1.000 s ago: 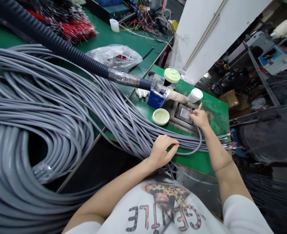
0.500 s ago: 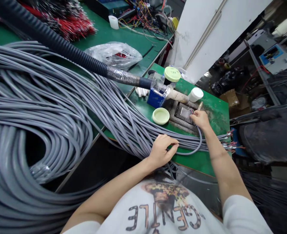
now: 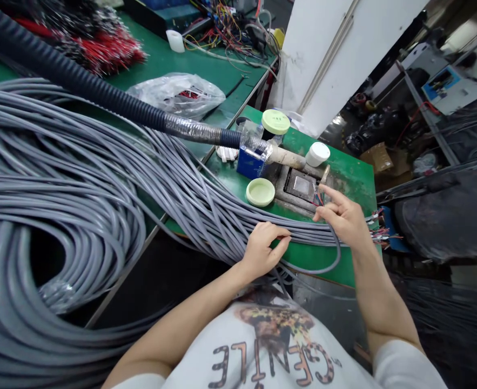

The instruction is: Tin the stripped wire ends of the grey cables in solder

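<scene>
My left hand (image 3: 264, 246) lies on the near side of a bundle of grey cables (image 3: 222, 216), its fingers curled over them and thumb tip close to the index finger. One grey cable (image 3: 337, 256) loops out from under it and bends up to my right hand (image 3: 341, 216). My right hand closes round that cable's end, with index finger stretched out and thumb below. Thin coloured wires (image 3: 320, 199) fan out from the end between finger and thumb. Just left of these wires is a dark square pot (image 3: 302, 186) with a shiny silvery surface.
An open pale green tub (image 3: 260, 193), a white tub (image 3: 317, 154), a green-lidded jar (image 3: 275, 122) and a blue box (image 3: 250, 162) stand around the pot. A ribbed black hose (image 3: 133, 100) crosses above the cables. Cable ends (image 3: 382, 232) overhang the right table edge.
My right hand has drawn back from the pot towards me and right, with its index finger now stretched out. The cable's loop hangs lower. My left hand stays on the bundle.
</scene>
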`<state>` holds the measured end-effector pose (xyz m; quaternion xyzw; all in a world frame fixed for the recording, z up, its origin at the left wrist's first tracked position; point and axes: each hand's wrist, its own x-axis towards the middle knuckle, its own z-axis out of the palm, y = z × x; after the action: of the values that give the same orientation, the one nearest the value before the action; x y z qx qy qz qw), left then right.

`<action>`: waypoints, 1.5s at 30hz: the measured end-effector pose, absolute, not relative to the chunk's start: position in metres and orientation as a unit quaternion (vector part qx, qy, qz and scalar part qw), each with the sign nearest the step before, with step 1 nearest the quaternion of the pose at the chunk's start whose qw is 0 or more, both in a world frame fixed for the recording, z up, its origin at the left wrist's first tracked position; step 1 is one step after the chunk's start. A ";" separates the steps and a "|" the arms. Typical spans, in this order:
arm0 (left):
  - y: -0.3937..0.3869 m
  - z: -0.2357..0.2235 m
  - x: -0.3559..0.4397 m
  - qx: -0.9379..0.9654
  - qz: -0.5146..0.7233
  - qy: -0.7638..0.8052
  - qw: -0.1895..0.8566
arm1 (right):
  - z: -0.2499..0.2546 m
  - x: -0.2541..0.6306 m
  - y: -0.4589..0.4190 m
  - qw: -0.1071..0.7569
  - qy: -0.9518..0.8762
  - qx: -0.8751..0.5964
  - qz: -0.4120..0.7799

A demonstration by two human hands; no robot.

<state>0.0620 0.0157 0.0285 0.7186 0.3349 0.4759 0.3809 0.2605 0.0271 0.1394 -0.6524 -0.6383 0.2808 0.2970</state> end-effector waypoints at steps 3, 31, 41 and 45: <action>0.015 0.029 0.062 0.721 0.474 0.337 0.377 | 0.144 0.255 0.016 0.275 -0.653 -0.656 0.259; 0.002 0.036 0.113 0.937 0.215 0.221 0.162 | 0.081 0.345 -0.239 0.070 -0.349 -0.921 0.158; 0.002 0.034 0.152 0.955 0.165 0.232 0.077 | 0.063 0.281 -0.149 0.315 -0.399 -0.718 0.475; 0.006 0.035 0.157 0.954 0.185 0.209 0.105 | 0.046 0.285 -0.137 0.426 -0.291 -0.675 0.528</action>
<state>0.1565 0.0056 0.0348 0.9543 0.2094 0.1854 0.1051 0.2848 -0.1370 0.0456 -0.6746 -0.2914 0.5281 0.4255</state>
